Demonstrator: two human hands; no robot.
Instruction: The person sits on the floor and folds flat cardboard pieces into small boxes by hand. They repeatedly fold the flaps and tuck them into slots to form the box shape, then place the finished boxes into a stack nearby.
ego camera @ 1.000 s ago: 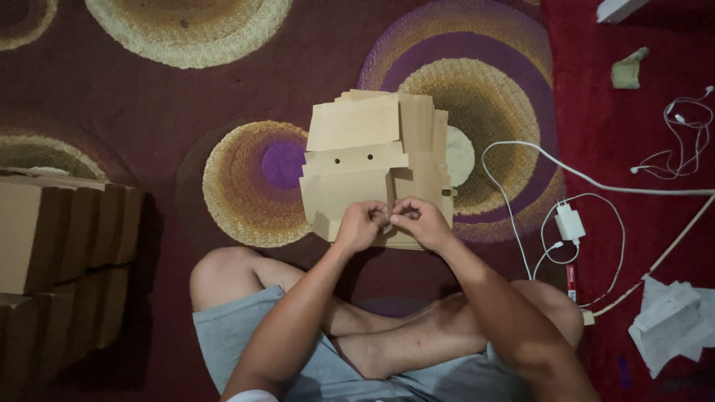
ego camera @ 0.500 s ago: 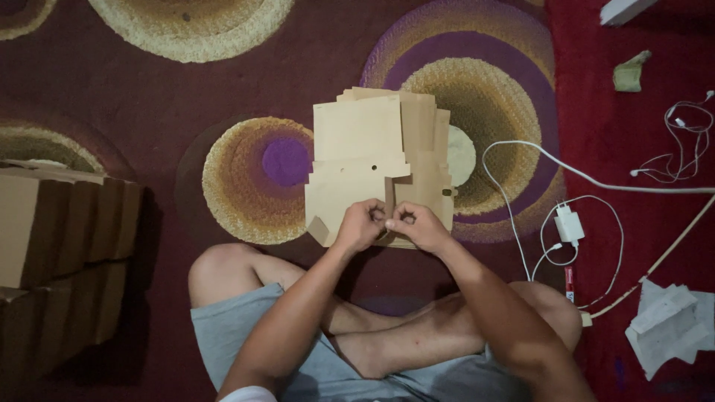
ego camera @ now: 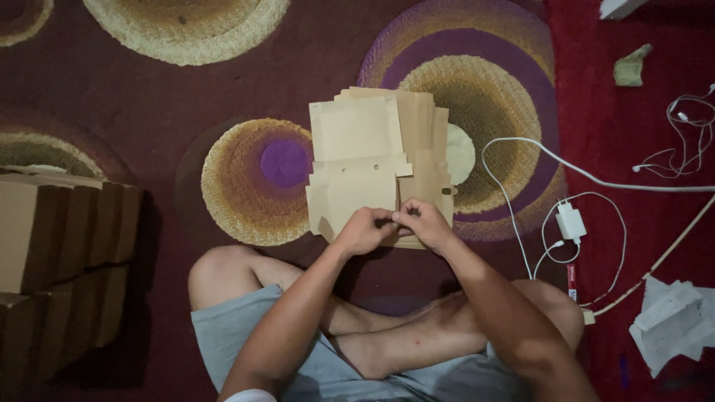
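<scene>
Head view: both hands meet at near edge of flat brown cardboard stack [ego camera: 365, 160] on patterned carpet [ego camera: 186, 97], just ahead of crossed legs. Left hand [ego camera: 363, 231] & right hand [ego camera: 423, 223] touch, fingers pinched narrow on the bottom flap. Stack's long axis runs away from person; both hands equally near.

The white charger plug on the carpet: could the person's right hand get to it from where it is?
Probably yes. The right hand is at the cardboard pieces, and the charger plug lies out to that side on open carpet, with only loose white cable between.
</scene>
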